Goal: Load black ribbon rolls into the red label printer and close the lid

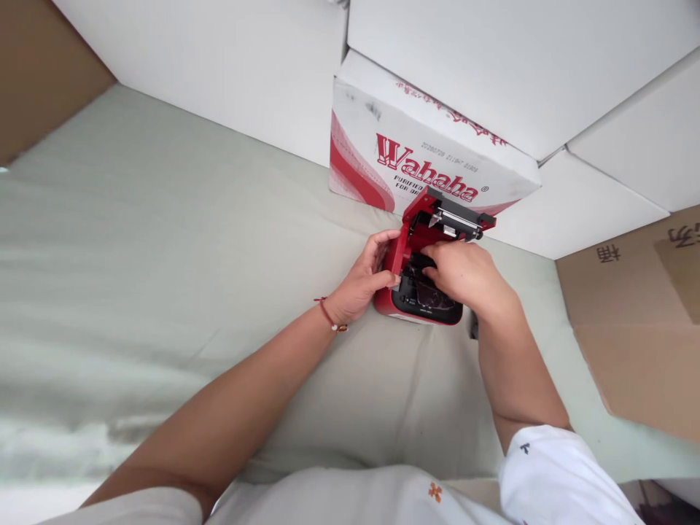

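From the head camera, a person's bare hands work at a red device (407,306) on pale green cloth (219,219), just in front of a white and red Wahaha carton (364,157). The right hand (464,271) covers much of the device's interior; its fingers bend down inside, fingertips hidden, so I cannot tell whether they grip anything. The left hand (361,283) grasps the device's left wall, thumb on the near side, other fingers partly out of sight behind. The carton's lower lettering is blocked by the raised lid (456,215). A dark object (474,326) beside the right wrist is mostly concealed. The device's open mouth faces up and toward the wearer; the lid's long axis runs left to right, its right end lower. The body is smooth, rounded at the corners, with a glossy dark interior; the cloth is softly creased.
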`<state>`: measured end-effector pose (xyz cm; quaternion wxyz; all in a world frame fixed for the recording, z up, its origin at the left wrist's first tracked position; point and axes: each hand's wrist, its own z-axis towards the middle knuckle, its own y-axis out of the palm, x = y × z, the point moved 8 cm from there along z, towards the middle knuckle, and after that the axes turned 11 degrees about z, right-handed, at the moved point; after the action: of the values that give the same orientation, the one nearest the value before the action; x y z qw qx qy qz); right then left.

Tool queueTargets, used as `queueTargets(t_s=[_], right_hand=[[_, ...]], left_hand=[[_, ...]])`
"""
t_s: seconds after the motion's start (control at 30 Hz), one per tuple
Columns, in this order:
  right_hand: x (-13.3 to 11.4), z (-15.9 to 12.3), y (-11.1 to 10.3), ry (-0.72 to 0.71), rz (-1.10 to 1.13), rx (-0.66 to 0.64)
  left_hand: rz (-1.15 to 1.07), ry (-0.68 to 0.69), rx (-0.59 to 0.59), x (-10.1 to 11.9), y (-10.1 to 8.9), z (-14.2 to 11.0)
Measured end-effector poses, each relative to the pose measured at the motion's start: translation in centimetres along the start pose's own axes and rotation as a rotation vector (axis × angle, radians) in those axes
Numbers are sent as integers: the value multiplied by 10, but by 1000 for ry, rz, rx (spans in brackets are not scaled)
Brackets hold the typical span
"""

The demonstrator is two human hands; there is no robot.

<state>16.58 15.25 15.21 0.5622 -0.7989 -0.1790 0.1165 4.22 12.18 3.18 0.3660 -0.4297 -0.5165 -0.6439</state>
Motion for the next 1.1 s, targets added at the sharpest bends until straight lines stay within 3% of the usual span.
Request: queueTargets(t_s=[0.17, 0.3, 0.43, 0.57, 0.67, 0.73, 0.87, 0.93, 1.1], right_hand=[[-7, 6, 6, 30, 25, -44], [4, -24, -7, -19, 257, 103], [42, -85, -24, -71, 649, 235], [86, -121, 2, 85, 777, 180], [95, -119, 46, 113, 781, -19], [104, -112, 67, 142, 804, -52], [161, -97, 68, 399, 636, 277], [185, -86, 65, 472, 526, 382], [200, -48, 71, 376, 494, 304]], left_hand=[[-31, -37, 25, 1, 2, 0], [-32, -36, 17, 3, 3, 0], [-17, -19, 11, 2, 2, 0], [-10, -26, 25, 0, 0, 1], [-6, -27, 31, 1, -1, 1], [-1, -26, 29, 1, -1, 2], [-9, -31, 36, 2, 0, 3], [-17, -33, 44, 2, 1, 3], [-38, -60, 81, 3, 1, 3]])
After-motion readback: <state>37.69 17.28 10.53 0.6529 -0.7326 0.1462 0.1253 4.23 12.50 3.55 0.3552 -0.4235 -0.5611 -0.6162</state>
